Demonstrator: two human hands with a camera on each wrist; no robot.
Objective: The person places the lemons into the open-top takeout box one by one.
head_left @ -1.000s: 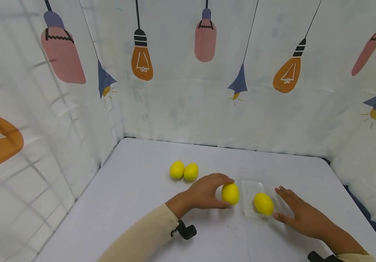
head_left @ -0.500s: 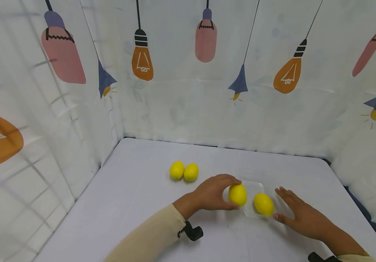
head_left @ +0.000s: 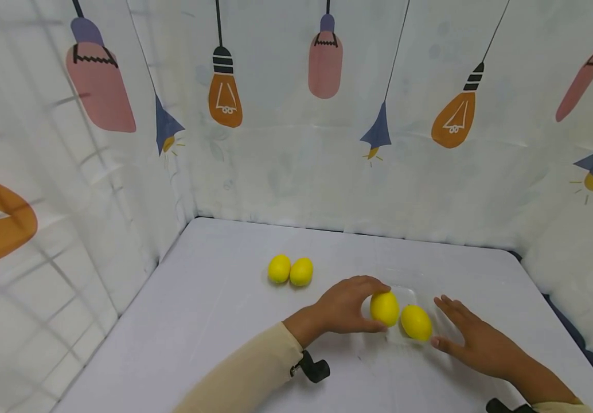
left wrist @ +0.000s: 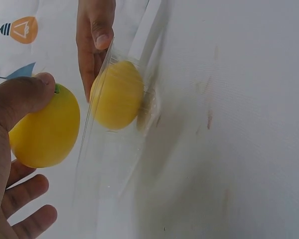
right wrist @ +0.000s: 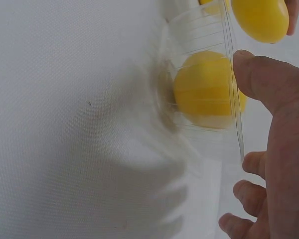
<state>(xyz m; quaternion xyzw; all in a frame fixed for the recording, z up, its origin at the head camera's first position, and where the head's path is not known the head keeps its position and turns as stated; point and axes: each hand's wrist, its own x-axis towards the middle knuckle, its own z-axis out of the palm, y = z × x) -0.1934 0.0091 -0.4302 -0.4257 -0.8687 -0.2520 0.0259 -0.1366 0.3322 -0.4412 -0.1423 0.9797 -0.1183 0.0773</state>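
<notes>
My left hand (head_left: 348, 304) pinches a yellow lemon (head_left: 385, 308) between thumb and fingers, over the left side of a clear plastic tub (head_left: 404, 295). In the left wrist view this lemon (left wrist: 45, 132) shows a green stem spot and hangs above the tub's rim. Inside the tub lies another lemon (head_left: 416, 322), at its right side. Beside the tub's right edge is my right hand (head_left: 474, 338), its fingers extended and thumb apart. The right wrist view shows its thumb at the rim of the tub (right wrist: 199, 30); firm contact is hard to judge.
Two more lemons sit side by side further back on the white table, one on the left (head_left: 279, 268) and one on the right (head_left: 301, 271). A white curtain (head_left: 296, 172) printed with lamps surrounds the table (head_left: 214, 321) at the back and sides.
My left hand has moved right with its lemon, from left of the tub to over it, close to the lemon inside. The right hand has stayed in place.
</notes>
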